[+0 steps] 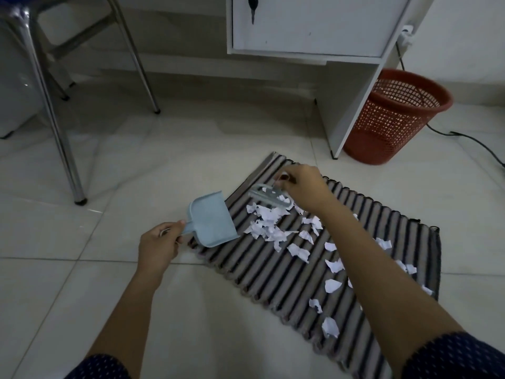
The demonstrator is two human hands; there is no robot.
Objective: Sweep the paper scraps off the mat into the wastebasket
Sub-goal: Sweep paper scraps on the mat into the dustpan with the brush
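A striped mat (276, 272) lies on the tiled floor with several white paper scraps (269, 227) scattered over it, thickest near its far left end. My left hand (158, 246) grips the handle of a light blue dustpan (211, 221), whose mouth rests at the mat's left edge facing the scraps. My right hand (303, 188) holds a small brush (269, 198), blurred, at the far side of the scrap pile. A red mesh wastebasket (393, 116) stands on the floor beyond the mat's far right.
A white cabinet (306, 26) with a key in its lock stands on a white side panel (347, 105) next to the basket. Metal chair legs (54, 127) rise at the left. A black cable (470, 140) runs across the floor right of the basket.
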